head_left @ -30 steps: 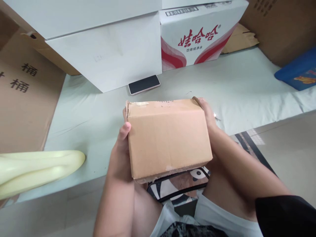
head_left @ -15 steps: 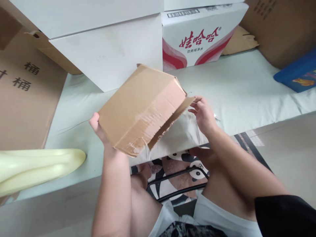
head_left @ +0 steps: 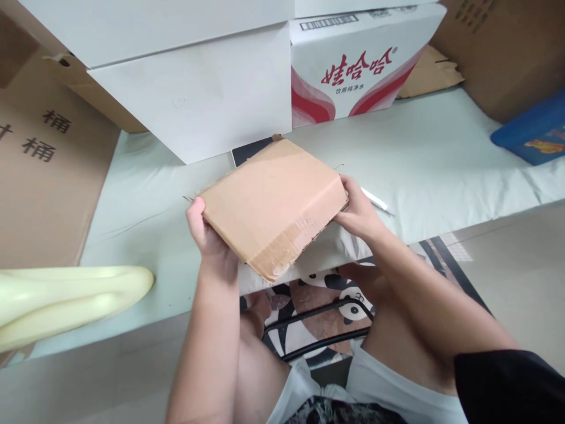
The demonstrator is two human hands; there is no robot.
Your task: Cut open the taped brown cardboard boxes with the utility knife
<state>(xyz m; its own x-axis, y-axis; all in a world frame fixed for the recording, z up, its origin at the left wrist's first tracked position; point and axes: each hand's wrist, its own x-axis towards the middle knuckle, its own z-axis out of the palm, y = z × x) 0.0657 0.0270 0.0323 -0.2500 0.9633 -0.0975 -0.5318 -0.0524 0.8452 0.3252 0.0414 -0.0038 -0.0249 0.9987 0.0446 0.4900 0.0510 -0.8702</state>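
Turned since half a second ago, the cardboard box [head_left: 273, 200] now uncovers part of the phone [head_left: 248, 152]. Left hand [head_left: 206, 232] and right hand [head_left: 358, 209] grip its opposite sides, holding it tilted over the pale green cloth [head_left: 432, 153].

Box [head_left: 273, 203] between the fingers [head_left: 198, 207] is plain tan – white carton [head_left: 355, 76] beyond them's got red swooshes and lettering, cloth [head_left: 428, 147] under them's pale mint – and the mat [head_left: 318, 291] below's panda-print, black, white and brown.
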